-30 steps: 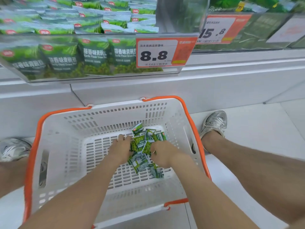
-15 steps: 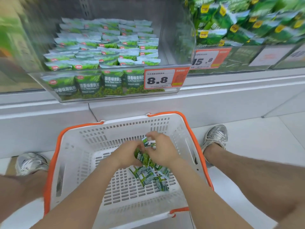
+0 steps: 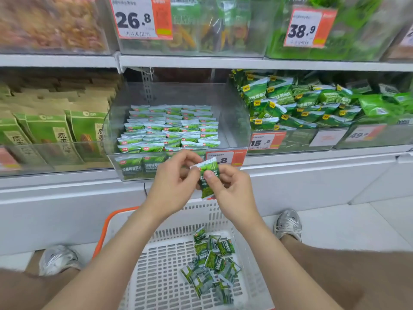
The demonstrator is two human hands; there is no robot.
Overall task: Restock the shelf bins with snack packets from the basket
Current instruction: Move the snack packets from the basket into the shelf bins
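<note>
Your left hand (image 3: 176, 182) and right hand (image 3: 232, 189) both pinch one small green-and-white snack packet (image 3: 210, 168), held at twelve o'clock above the white slotted plastic basket (image 3: 161, 276), before the clear acrylic shelf bin (image 3: 230, 113). More loose packets (image 3: 212, 262) lie at the basket's three o'clock.

shop aisle: shelf bins (image 3: 176, 130) of packaged snacks, orange price tags (image 3: 140, 17), shopping basket (image 3: 169, 265).
</note>
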